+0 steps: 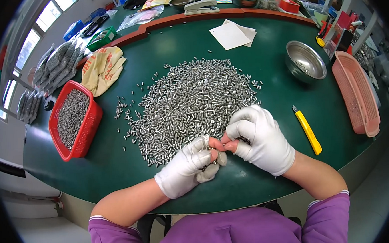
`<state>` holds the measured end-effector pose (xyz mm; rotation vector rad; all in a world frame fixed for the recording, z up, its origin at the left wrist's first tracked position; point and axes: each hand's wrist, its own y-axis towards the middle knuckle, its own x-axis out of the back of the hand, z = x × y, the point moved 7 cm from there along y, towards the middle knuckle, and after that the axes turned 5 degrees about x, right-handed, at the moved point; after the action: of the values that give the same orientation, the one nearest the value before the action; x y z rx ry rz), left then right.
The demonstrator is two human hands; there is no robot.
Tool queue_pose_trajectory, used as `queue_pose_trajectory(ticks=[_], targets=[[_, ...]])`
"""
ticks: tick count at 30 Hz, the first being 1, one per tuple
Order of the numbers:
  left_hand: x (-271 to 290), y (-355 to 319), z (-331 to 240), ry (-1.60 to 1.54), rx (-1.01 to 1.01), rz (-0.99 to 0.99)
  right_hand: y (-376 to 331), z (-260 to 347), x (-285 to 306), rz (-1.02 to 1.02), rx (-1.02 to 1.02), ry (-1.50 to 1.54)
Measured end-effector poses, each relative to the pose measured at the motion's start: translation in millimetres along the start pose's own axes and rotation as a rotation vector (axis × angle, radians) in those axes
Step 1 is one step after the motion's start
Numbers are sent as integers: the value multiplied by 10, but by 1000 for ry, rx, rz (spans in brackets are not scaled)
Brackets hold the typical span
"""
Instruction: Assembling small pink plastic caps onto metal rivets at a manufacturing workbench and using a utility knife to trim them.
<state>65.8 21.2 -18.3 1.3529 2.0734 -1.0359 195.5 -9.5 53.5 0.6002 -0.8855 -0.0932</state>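
Note:
A wide heap of small silver metal pins [193,99] lies spread on the green table [267,72]. My left hand [190,166], in a white glove with bare fingertips, is closed on a few pins at the heap's near edge. My right hand [260,137], gloved the same way, is curled beside it, its bare thumb and finger pinched against the left hand's fingertips. What sits between the right fingertips is too small to tell.
A red basket [88,128] of pins stands at the left, with a yellow cloth [104,69] behind it. At the right are a steel bowl [305,61], a pink basket [357,93] and a yellow utility knife [307,130]. White paper [233,33] lies at the back.

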Motion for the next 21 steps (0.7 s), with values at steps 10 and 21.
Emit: queue_pose_trajectory(ticks=[10,21], targets=[[11,-1,23,-13,32,-100,-29,-82,-93,119,-165,288],[33,0,1,45,14,-73,21,-130,200,159,-52,-304]])
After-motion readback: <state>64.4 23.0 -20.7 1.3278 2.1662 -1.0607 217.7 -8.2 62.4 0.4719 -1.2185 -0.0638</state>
